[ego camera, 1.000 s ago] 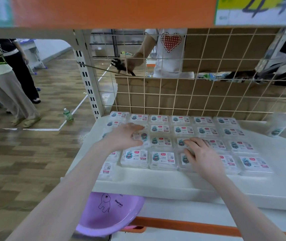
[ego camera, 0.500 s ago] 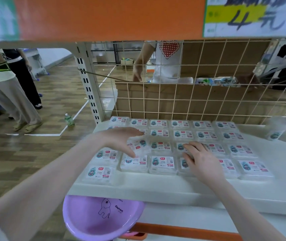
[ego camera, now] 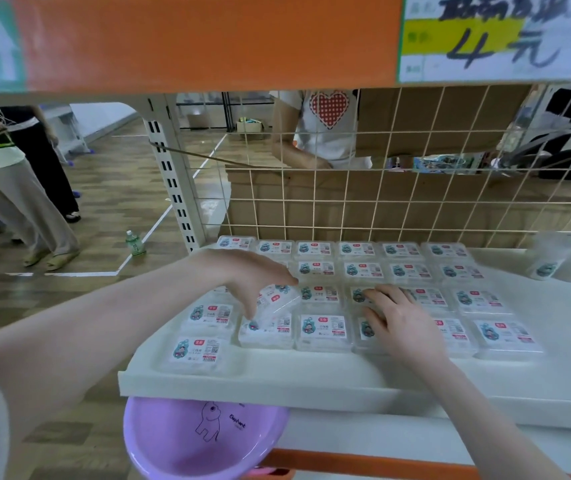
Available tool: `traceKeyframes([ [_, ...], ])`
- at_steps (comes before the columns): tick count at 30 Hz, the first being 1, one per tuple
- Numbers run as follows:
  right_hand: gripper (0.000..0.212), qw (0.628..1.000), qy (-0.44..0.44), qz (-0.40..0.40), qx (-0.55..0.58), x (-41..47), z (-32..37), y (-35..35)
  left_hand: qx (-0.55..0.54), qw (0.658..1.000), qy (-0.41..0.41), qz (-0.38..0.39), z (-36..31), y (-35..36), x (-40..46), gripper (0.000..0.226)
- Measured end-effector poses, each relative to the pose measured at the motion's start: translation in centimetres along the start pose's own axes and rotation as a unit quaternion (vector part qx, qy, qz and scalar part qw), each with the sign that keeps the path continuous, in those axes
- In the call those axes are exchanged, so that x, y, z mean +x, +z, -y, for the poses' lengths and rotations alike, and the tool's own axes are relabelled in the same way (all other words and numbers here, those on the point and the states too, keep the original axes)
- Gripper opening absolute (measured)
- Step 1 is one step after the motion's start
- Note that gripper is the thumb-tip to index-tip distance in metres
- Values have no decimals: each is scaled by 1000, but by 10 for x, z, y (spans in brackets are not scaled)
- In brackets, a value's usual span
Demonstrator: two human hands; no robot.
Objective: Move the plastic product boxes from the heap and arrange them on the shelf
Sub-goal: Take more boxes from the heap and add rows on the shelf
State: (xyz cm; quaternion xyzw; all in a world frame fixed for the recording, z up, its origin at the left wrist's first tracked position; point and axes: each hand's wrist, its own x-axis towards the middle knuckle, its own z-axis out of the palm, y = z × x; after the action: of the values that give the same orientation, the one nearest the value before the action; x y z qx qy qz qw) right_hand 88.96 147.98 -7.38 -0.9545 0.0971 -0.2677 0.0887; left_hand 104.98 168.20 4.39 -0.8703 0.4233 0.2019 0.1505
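Several clear plastic product boxes [ego camera: 324, 329] with printed labels lie in rows on the white shelf [ego camera: 312, 379]. My left hand [ego camera: 249, 278] arches over the left part of the rows, its fingertips pinching a tilted box [ego camera: 277, 299] that is raised on one edge. My right hand [ego camera: 395, 320] lies flat, fingers apart, on boxes in the two front rows. One box [ego camera: 195, 351] sits apart at the front left corner. A blurred heap of boxes [ego camera: 561, 261] rests at the shelf's far right.
A wire mesh [ego camera: 381, 202] backs the shelf, and a slotted post [ego camera: 173, 181] stands at its left. A purple basin [ego camera: 190, 441] sits on the level below. One person [ego camera: 325, 129] stands behind the mesh, others [ego camera: 17, 188] on the left. A bottle [ego camera: 134, 243] is on the floor.
My left hand rose from lying flat on the boxes to an arched grip tipping one box up. The two front-left boxes came into sight. My right hand stayed put.
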Motion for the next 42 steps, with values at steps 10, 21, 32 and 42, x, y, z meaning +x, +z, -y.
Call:
traceKeyframes([
  [10, 25, 1000, 1, -8, -1, -2, 1, 1, -6, 994, -71, -78, -8, 13, -3, 48],
  [21, 25, 1000, 12, -11, 5, -3, 2, 3, 43, 960, -204, -187, -35, 56, -11, 69],
  [32, 25, 1000, 12, -2, 13, -2, 2, 3, -42, 980, 70, -180, 10, 54, -21, 87],
  [42, 25, 1000, 16, 1, 13, -2, 1, 1, 9, 986, 132, -106, 13, 41, -8, 75],
])
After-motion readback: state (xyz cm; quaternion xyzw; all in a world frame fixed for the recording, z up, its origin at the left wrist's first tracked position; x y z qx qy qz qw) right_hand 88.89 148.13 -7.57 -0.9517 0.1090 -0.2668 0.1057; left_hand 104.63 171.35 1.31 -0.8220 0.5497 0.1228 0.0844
